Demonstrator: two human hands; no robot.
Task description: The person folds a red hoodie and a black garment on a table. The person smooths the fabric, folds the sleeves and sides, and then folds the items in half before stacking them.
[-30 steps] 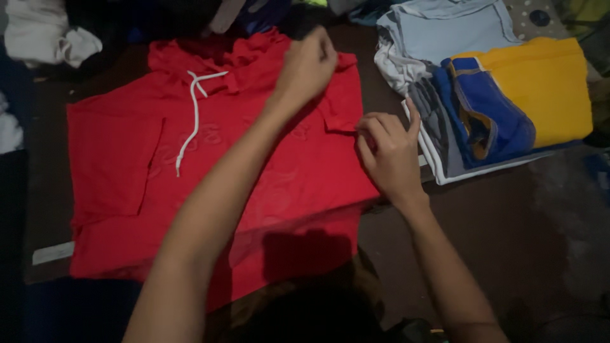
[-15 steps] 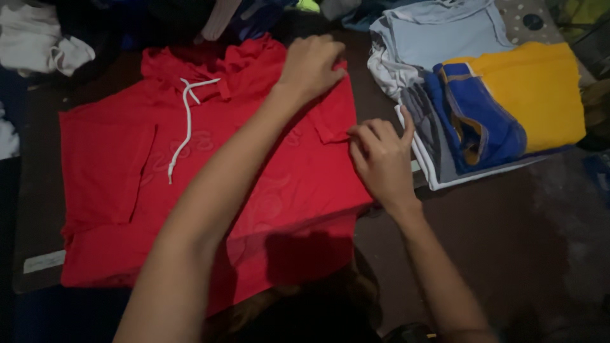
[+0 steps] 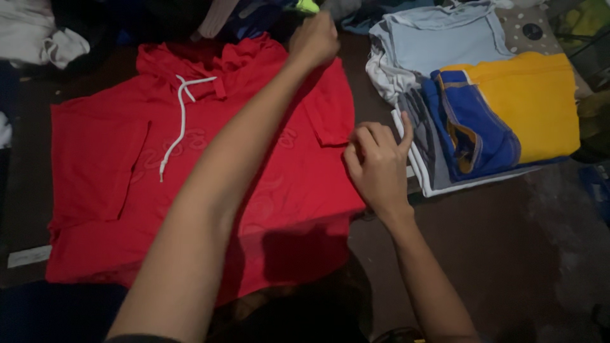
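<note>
A red hooded top (image 3: 114, 165) with a white drawstring (image 3: 178, 114) lies flat, front up, on a dark surface. Its left sleeve is folded in over the body. My left hand (image 3: 314, 39) reaches across it and pinches the cloth at the top right shoulder. My right hand (image 3: 376, 166) pinches the edge of the right sleeve, which is folded in over the body, near the garment's right side.
A pile of folded clothes lies at the right: a yellow garment (image 3: 537, 101), a blue one (image 3: 473, 121), a grey one (image 3: 424, 130) and a light blue top (image 3: 438, 38). White cloth (image 3: 38, 38) and dark clothes sit along the far edge.
My left hand has moved up from the folded shoulder to the top edge of the red top. My right hand stays at the sleeve edge. The view has shifted slightly.
</note>
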